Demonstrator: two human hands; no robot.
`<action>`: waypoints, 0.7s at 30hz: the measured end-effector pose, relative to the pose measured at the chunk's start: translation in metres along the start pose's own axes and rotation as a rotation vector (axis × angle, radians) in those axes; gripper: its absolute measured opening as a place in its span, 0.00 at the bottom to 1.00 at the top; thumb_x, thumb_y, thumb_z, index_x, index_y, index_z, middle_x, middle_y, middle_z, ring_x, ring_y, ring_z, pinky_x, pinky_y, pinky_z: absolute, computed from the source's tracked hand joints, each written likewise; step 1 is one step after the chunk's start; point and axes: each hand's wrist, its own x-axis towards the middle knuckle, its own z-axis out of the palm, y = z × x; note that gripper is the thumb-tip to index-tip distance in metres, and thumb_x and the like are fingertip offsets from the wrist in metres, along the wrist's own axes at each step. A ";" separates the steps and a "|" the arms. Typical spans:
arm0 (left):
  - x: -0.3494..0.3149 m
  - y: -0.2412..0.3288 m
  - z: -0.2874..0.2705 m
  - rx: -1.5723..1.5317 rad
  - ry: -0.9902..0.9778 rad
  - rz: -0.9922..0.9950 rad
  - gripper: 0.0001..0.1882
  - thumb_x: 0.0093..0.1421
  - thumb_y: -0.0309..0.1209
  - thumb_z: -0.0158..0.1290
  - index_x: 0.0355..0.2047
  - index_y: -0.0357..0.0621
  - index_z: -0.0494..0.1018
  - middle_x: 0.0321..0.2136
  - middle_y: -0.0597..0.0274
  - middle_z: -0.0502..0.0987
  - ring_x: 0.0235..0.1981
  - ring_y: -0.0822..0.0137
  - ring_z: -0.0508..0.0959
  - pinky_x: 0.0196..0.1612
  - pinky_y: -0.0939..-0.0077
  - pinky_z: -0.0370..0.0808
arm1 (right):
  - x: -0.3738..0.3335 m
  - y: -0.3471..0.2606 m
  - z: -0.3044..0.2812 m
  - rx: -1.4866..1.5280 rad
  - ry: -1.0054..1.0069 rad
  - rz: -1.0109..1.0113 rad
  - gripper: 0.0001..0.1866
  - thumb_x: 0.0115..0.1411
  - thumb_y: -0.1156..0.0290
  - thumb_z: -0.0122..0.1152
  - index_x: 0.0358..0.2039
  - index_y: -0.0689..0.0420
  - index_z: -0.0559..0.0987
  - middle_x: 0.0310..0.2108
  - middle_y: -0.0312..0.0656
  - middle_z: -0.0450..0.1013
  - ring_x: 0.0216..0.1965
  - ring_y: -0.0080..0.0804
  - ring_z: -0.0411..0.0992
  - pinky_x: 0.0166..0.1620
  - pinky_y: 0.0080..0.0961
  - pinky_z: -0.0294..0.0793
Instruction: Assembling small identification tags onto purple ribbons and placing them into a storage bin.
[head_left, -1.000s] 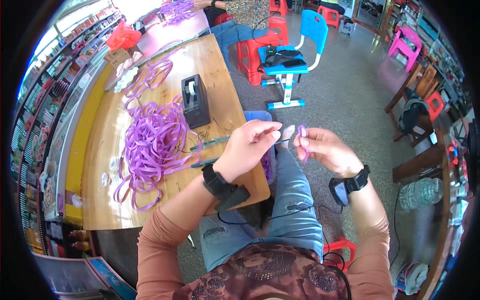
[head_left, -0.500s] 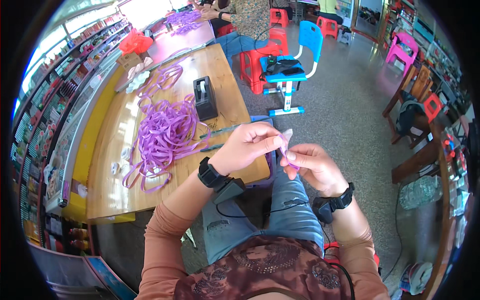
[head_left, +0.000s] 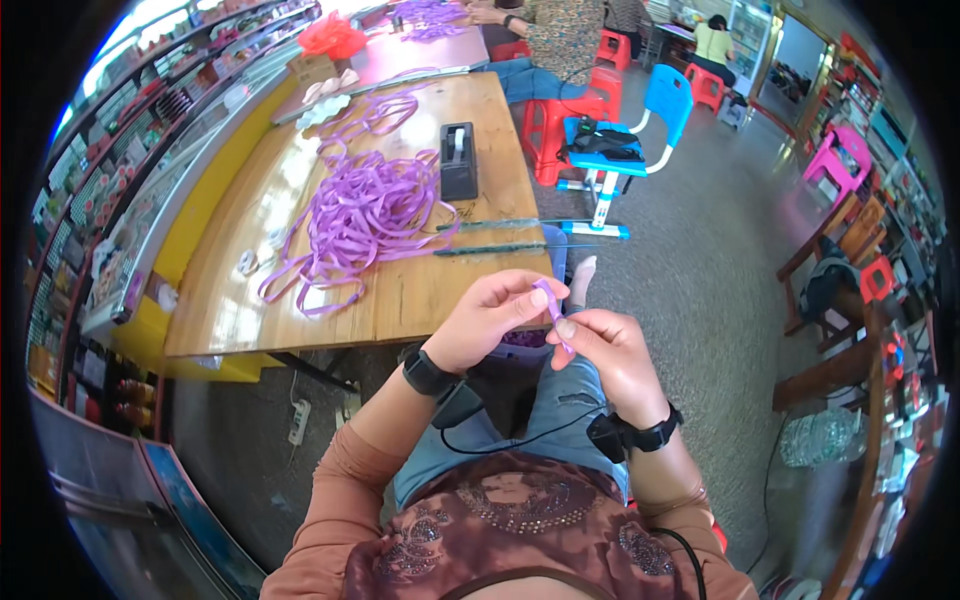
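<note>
Just right of the frame's centre, my left hand [head_left: 486, 318] pinches the purple ribbon [head_left: 551, 304] near its top, my right hand [head_left: 618, 362] lower, its long axis slanting down rightward between my fingers.

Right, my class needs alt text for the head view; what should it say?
A person's left grip and right grip hold a narrow purple strip between them. To the left, a wooden table bears a pile of purple ribbon and a black tape dispenser; a blue chair stands beyond, to the right.
</note>
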 end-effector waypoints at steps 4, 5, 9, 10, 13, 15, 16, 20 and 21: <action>-0.013 -0.025 -0.013 -0.038 0.011 0.041 0.13 0.66 0.34 0.53 0.45 0.37 0.75 0.33 0.70 0.76 0.36 0.77 0.74 0.44 0.80 0.71 | -0.002 0.009 0.006 -0.269 0.060 -0.117 0.09 0.64 0.70 0.59 0.33 0.63 0.81 0.25 0.36 0.77 0.28 0.20 0.74 0.35 0.18 0.71; -0.016 -0.024 -0.005 -0.024 0.019 0.036 0.11 0.66 0.33 0.53 0.43 0.38 0.76 0.33 0.70 0.76 0.36 0.78 0.73 0.44 0.80 0.71 | -0.004 0.011 0.006 -0.346 0.086 -0.140 0.08 0.64 0.71 0.58 0.33 0.63 0.81 0.24 0.36 0.77 0.28 0.19 0.73 0.35 0.17 0.71; -0.020 -0.031 0.003 0.044 0.040 0.113 0.07 0.66 0.30 0.53 0.36 0.38 0.76 0.31 0.69 0.75 0.35 0.78 0.73 0.42 0.81 0.71 | -0.003 0.024 0.008 -0.444 0.083 -0.211 0.08 0.64 0.72 0.58 0.34 0.63 0.81 0.24 0.36 0.78 0.28 0.17 0.73 0.34 0.16 0.70; -0.022 -0.032 0.003 0.043 0.046 0.112 0.07 0.66 0.30 0.53 0.36 0.38 0.76 0.31 0.69 0.75 0.35 0.78 0.73 0.42 0.81 0.71 | -0.003 0.026 0.010 -0.443 0.096 -0.224 0.08 0.64 0.72 0.58 0.34 0.63 0.81 0.24 0.36 0.78 0.28 0.17 0.73 0.33 0.16 0.70; -0.025 -0.034 0.002 0.084 0.093 0.108 0.08 0.66 0.30 0.52 0.33 0.39 0.75 0.30 0.69 0.75 0.34 0.77 0.73 0.42 0.81 0.70 | -0.004 0.027 0.014 -0.449 0.107 -0.232 0.07 0.64 0.73 0.58 0.34 0.63 0.81 0.24 0.36 0.78 0.28 0.17 0.74 0.33 0.16 0.70; -0.027 -0.034 -0.002 0.097 0.065 0.093 0.07 0.66 0.30 0.53 0.35 0.38 0.76 0.31 0.69 0.75 0.34 0.77 0.74 0.42 0.80 0.70 | -0.005 0.028 0.016 -0.455 0.106 -0.225 0.07 0.64 0.73 0.58 0.33 0.63 0.81 0.24 0.36 0.78 0.28 0.17 0.74 0.33 0.17 0.70; -0.029 -0.032 -0.003 0.097 0.069 0.092 0.07 0.66 0.30 0.53 0.35 0.38 0.76 0.31 0.69 0.75 0.34 0.77 0.74 0.42 0.80 0.70 | -0.006 0.028 0.016 -0.365 0.086 -0.191 0.07 0.63 0.74 0.58 0.33 0.63 0.81 0.24 0.37 0.77 0.28 0.19 0.74 0.33 0.18 0.71; -0.038 -0.019 0.002 -0.158 -0.006 0.022 0.08 0.64 0.31 0.55 0.38 0.38 0.76 0.33 0.67 0.76 0.35 0.76 0.75 0.42 0.78 0.71 | -0.008 0.023 0.016 -0.018 -0.059 -0.052 0.08 0.63 0.74 0.56 0.32 0.66 0.80 0.26 0.41 0.77 0.25 0.26 0.74 0.32 0.20 0.71; -0.040 -0.019 0.002 -0.228 -0.011 0.019 0.09 0.63 0.31 0.55 0.39 0.37 0.76 0.33 0.66 0.76 0.36 0.75 0.75 0.43 0.77 0.71 | -0.008 0.022 0.016 -0.018 -0.064 -0.050 0.08 0.63 0.74 0.56 0.32 0.66 0.80 0.26 0.41 0.77 0.25 0.26 0.74 0.32 0.20 0.71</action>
